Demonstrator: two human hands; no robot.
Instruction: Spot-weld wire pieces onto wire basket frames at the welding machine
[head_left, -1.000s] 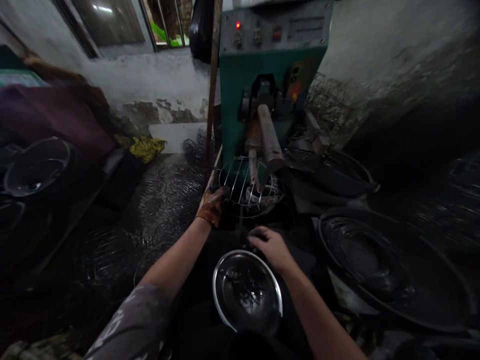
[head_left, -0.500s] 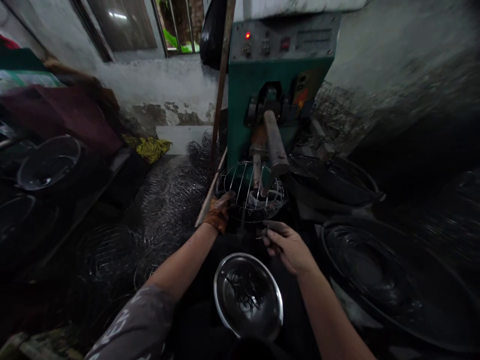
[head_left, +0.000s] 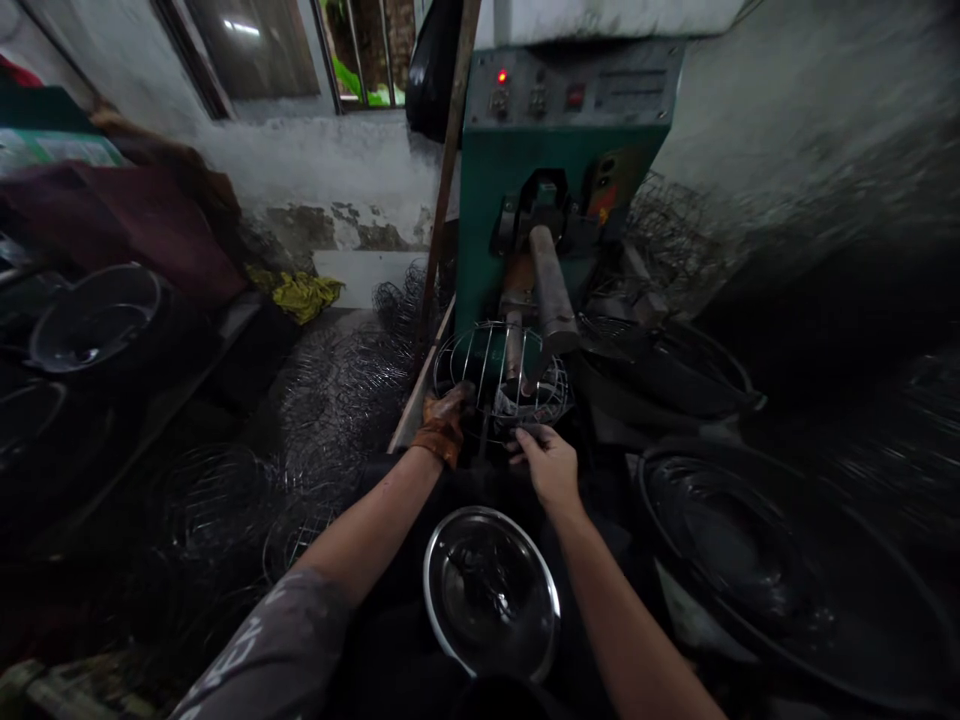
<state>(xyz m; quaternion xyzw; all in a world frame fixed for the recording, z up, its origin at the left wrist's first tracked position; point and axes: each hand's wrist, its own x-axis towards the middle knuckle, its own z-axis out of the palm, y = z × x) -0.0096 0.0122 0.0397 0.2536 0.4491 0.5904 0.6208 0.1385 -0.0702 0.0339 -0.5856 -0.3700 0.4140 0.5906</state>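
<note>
A round wire basket (head_left: 486, 362) sits under the metal arms of a green machine (head_left: 555, 150). My left hand (head_left: 444, 423), in a brown glove, grips the basket's near left rim. My bare right hand (head_left: 546, 462) is at the basket's near right edge, fingers pinched on a small dark piece I cannot make out. A shiny steel bowl (head_left: 491, 592) with small wire bits in it rests just below both hands.
Stacks of wire baskets (head_left: 330, 400) lie to the left. Large dark pans (head_left: 750, 540) fill the right side, and more bowls (head_left: 94, 320) sit at the far left. A wooden pole (head_left: 442, 190) leans beside the machine. A yellow rag (head_left: 300, 293) lies near the wall.
My right hand rose from the steel bowl's rim and moved forward to the wire basket's near edge. My left hand stayed on the basket.
</note>
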